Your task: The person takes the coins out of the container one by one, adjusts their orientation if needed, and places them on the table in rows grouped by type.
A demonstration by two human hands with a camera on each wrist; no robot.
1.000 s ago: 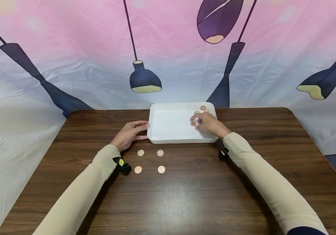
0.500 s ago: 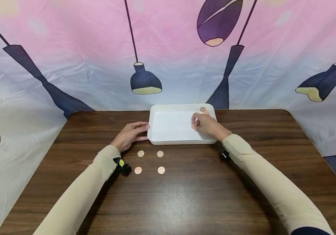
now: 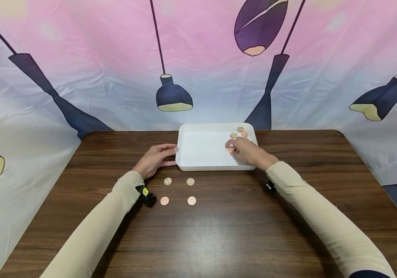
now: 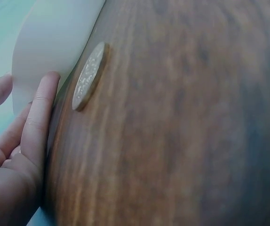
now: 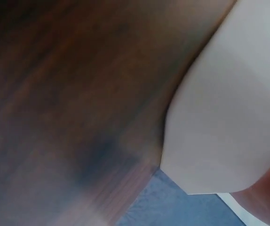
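A white rectangular tray stands at the back of the table. My left hand lies against its left end with fairly straight fingers, the fingertips touching the outer wall in the left wrist view. Over the tray's right part, my right hand pinches a copper-coloured coin between thumb and finger. Behind that hand, inside the tray, lie a paler coin and two more coins near the far right corner. The right wrist view has mainly the tray's outer wall; the fingers are hidden there.
In front of the tray, coins sit on the brown wooden table in two rows: two gold-toned coins behind, two copper-toned coins nearer. One coin shows beside the left hand. A patterned cloth hangs behind the table.
My right hand's fingers have closed on the copper-coloured coin and the hand has shifted slightly nearer, uncovering the paler coin behind it. My left hand stays at the tray's end.
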